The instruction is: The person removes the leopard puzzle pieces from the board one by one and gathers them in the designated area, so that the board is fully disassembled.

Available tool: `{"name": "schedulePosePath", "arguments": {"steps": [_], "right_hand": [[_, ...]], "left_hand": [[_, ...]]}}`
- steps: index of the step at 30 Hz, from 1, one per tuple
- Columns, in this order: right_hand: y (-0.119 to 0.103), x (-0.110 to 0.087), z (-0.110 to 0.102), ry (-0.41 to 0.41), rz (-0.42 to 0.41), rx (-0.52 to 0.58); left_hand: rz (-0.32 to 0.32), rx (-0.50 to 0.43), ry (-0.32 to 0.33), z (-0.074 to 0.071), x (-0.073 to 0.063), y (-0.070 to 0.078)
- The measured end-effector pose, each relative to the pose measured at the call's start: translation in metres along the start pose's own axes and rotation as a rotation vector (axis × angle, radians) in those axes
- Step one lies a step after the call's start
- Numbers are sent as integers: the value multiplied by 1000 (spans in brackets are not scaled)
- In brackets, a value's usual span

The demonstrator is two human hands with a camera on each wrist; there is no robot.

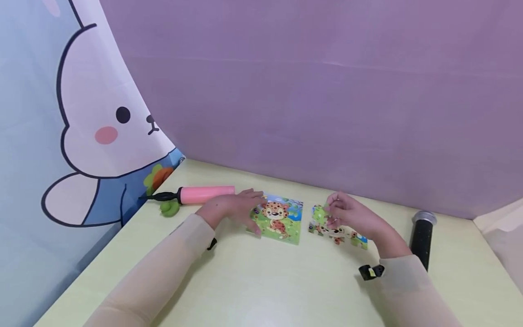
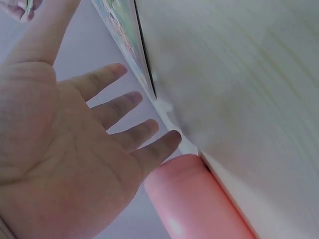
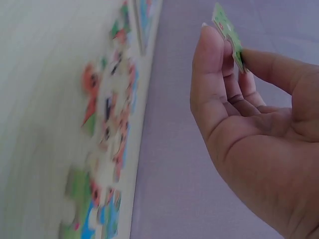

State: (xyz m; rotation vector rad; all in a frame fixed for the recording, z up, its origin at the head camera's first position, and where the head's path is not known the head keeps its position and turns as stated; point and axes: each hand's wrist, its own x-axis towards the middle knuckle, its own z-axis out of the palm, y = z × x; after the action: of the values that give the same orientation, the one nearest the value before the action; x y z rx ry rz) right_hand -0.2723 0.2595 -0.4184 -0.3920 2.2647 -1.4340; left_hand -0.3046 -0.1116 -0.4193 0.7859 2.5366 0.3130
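A square puzzle board (image 1: 282, 220) with a spotted leopard cub on green grass lies in the middle of the table. My left hand (image 1: 241, 208) is over its left edge, fingers spread and straight with nothing in them, as the left wrist view also shows. In my right hand (image 1: 354, 218), thumb and fingertips pinch a green puzzle piece (image 3: 228, 37), raised above the table. Below that hand lie several loose puzzle pieces (image 1: 337, 236) with leopard, green and blue parts; the hand partly covers them in the head view.
A pink hand pump (image 1: 200, 194) with a black nozzle lies left of the board, just beyond my left hand. Beside its nozzle is a green coiled thing (image 1: 169, 208). A black microphone (image 1: 422, 238) lies at right. Purple cloth (image 1: 310, 104) hangs behind the table.
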Motion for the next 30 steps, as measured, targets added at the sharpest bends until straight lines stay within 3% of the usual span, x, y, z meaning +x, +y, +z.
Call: {"name": "schedulePosePath", "arguments": {"steps": [13,16,22,30], "right_hand": [[8,-14,24,-171,20,-68],[7,-13,30,-166,9,-133],[4,-12,36,-103,-30,-370],[4,-12,39,-75,-69,-420]], "left_hand": [[-11,40,-22,-3,4,3],[-10,25,-22,-3,5,4],[-14,4,-19,-1,6,6],[-5,20,-7,0,6,6]]}}
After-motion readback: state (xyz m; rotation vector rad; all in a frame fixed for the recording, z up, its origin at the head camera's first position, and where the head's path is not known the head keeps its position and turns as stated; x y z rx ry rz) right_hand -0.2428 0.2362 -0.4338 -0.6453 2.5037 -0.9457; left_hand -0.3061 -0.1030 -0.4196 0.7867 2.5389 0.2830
